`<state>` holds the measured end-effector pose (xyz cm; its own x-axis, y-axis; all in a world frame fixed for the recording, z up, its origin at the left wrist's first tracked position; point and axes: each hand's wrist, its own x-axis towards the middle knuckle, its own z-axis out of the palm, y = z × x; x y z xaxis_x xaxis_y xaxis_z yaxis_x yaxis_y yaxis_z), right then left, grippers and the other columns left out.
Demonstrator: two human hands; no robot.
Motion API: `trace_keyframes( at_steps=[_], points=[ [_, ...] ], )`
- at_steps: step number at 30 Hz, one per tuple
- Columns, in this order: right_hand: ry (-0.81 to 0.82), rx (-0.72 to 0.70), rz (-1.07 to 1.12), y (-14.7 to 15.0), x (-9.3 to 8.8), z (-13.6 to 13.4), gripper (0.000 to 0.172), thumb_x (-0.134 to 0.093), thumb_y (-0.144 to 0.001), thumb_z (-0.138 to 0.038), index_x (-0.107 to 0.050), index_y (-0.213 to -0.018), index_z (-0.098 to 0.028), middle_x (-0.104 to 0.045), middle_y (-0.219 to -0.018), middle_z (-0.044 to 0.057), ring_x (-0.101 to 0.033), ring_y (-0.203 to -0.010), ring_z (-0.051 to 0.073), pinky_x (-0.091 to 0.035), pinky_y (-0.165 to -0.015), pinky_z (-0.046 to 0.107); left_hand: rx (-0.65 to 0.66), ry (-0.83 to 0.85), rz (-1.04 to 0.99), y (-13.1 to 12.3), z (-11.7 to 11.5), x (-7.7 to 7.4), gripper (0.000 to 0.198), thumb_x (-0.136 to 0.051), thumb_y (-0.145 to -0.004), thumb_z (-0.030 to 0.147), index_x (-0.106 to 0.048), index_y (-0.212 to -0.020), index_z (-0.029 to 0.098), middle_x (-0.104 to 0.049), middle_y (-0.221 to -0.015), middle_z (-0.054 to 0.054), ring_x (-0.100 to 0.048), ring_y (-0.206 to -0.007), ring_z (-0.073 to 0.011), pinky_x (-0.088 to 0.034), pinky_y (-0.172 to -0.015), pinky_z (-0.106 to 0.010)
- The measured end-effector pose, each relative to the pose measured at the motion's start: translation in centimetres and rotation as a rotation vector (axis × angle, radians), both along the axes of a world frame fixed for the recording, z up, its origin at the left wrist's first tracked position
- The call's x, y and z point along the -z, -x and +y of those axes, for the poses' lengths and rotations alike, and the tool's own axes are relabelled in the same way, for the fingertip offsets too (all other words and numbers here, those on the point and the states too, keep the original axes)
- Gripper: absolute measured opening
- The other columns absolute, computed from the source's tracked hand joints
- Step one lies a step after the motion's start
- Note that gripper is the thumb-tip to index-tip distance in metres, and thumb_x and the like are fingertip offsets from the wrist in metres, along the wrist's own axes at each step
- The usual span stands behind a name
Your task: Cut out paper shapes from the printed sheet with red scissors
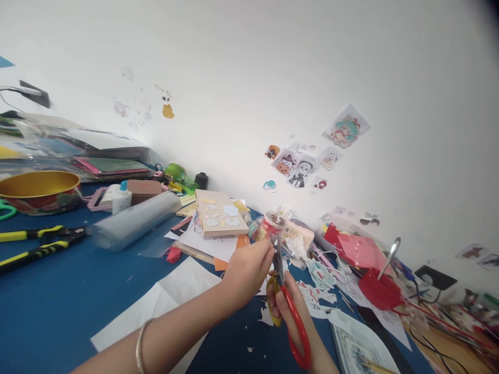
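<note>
In the head view, my right hand (298, 311) grips a pair of scissors (299, 332) with red and yellow handles, blades pointing up and away from me. My left hand (247, 267) is closed in a pinch right beside the blades. Whatever sits between its fingertips is too small and hidden to make out. A bracelet circles the left wrist. Under the left forearm lies a white paper sheet (156, 306). Paper scraps (267, 314) are scattered on the blue tabletop below my hands. Just beyond the fingertips stands a red cup (270, 224).
A cardboard box (220, 214) with paper cutouts on it lies beyond my left hand. Toward the left are a plastic roll (136, 221), a glue bottle (121, 198), yellow-black pliers (42, 241) and a round tin (39, 192). A white tray (362, 337) and cutouts (322, 272) lie right.
</note>
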<state>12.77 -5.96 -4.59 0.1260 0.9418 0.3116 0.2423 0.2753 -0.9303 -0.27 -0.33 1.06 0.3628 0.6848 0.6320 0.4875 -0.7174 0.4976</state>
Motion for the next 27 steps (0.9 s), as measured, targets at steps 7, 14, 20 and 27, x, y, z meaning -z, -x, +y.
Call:
trace_keyframes(
  at_steps=[7, 14, 20, 27],
  points=[
    [0.001, -0.094, 0.034, -0.5, 0.8, 0.4, 0.058, -0.047, -0.069, -0.072, -0.049, -0.100, -0.022, -0.046, -0.054, -0.006, -0.029, -0.034, 0.005, -0.022, -0.036, 0.021, -0.143, -0.183, 0.084, 0.4, 0.9, 0.2, 0.028, -0.027, -0.091, 0.021, -0.050, -0.074, 0.019, -0.058, -0.064, -0.001, -0.054, -0.058, -0.0142, -0.033, -0.053, -0.023],
    [0.068, -0.098, 0.005, -1.1, 1.4, 0.9, 0.064, -0.043, -0.067, -0.076, -0.048, -0.100, -0.021, -0.047, -0.052, -0.006, -0.030, -0.032, 0.005, -0.023, -0.034, 0.020, -0.171, -0.389, 0.214, 0.3, 1.6, 1.0, 0.024, -0.031, -0.087, 0.014, -0.051, -0.073, 0.019, -0.057, -0.062, -0.002, -0.051, -0.055, -0.0146, -0.029, -0.051, -0.025],
    [0.073, -0.122, -0.035, -0.8, 0.2, 0.3, 0.058, -0.043, -0.073, -0.071, -0.042, -0.103, -0.021, -0.046, -0.055, -0.006, -0.031, -0.035, 0.005, -0.026, -0.037, 0.020, -0.063, -0.063, 0.150, 0.1, 1.2, 0.4, 0.024, -0.027, -0.090, 0.022, -0.047, -0.076, 0.020, -0.056, -0.062, 0.001, -0.053, -0.056, -0.0143, -0.031, -0.051, -0.023],
    [0.047, -0.081, -0.046, -0.9, 0.0, 0.0, 0.051, -0.045, -0.076, -0.066, -0.045, -0.102, -0.021, -0.043, -0.057, -0.006, -0.032, -0.040, 0.007, -0.024, -0.040, 0.021, 0.016, 0.098, 0.124, 0.2, 0.8, -0.3, 0.024, -0.029, -0.089, 0.025, -0.042, -0.070, 0.021, -0.053, -0.062, 0.002, -0.053, -0.059, -0.0149, -0.031, -0.052, -0.022]
  ],
)
